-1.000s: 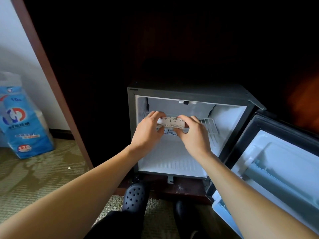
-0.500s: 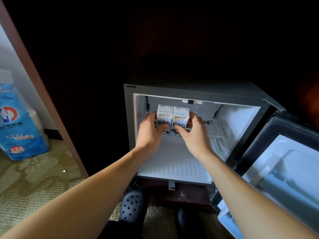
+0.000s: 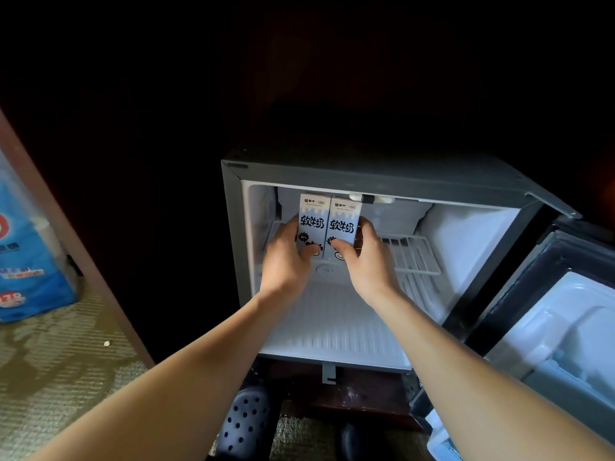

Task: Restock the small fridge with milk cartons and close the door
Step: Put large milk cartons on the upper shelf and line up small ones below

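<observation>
Just past the forearms, the left hand (image 3: 286, 257) and right hand (image 3: 366, 261) curl round two upright, touching milk cartons (image 3: 312, 224), at the wire shelf (image 3: 412, 254) inside the fridge (image 3: 366, 176). This looks like the placing step; next they likely need to let go, then shut the door (image 3: 565, 327) to the right of the hands.

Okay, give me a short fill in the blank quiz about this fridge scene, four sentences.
1. The left hand and right hand together hold ____ milk cartons.
2. The fridge door stands ____.
3. Both cartons are held ____, not lying flat.
4. The blue package sits to the ____ of the fridge.
Missing words: two; open; upright; left.
</observation>
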The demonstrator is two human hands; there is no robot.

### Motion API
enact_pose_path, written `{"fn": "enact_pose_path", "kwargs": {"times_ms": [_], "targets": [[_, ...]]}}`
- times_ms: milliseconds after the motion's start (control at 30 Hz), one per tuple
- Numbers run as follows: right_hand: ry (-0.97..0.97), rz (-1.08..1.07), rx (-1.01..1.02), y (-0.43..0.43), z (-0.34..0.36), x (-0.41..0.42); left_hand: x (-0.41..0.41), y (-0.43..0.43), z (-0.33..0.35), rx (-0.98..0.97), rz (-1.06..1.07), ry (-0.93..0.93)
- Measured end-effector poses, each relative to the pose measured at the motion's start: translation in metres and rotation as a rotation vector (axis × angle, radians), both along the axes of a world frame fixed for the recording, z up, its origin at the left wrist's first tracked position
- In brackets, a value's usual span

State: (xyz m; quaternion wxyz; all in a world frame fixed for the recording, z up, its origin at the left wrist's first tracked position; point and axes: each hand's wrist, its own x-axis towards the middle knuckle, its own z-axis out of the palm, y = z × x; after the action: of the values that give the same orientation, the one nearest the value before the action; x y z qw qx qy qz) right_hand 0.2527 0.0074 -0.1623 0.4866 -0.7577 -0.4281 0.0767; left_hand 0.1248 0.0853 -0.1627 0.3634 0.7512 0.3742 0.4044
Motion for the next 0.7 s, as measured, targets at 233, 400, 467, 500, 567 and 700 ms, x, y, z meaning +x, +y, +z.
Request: {"fn": "enact_pose_path", "kwargs": {"times_ms": [233,400,467,500,567,700], "targets": [[-0.023,-0.029,-0.066,0.027,-0.011,0.018,0.016,0.019,-0.01,-0.04,0.061,0.034],[0.015,-0.008,-0.089,0.04,-0.016,0.024,0.028,0.023,-0.011,-0.054,0.125,0.024],[0.028,-0.019,-0.103,0.045,-0.017,0.025,0.031,0.024,-0.009,-0.072,0.152,0.009],[0.03,-0.018,-0.116,0.046,-0.016,0.026,0.032,0.025,-0.008,-0.08,0.156,0.002],[0.044,-0.019,-0.136,0.049,-0.015,0.026,0.032,0.026,-0.007,-0.09,0.154,0.003],[0.001,-0.057,-0.204,0.052,-0.016,0.024,0.034,0.029,-0.002,-0.141,0.154,0.002]]}}
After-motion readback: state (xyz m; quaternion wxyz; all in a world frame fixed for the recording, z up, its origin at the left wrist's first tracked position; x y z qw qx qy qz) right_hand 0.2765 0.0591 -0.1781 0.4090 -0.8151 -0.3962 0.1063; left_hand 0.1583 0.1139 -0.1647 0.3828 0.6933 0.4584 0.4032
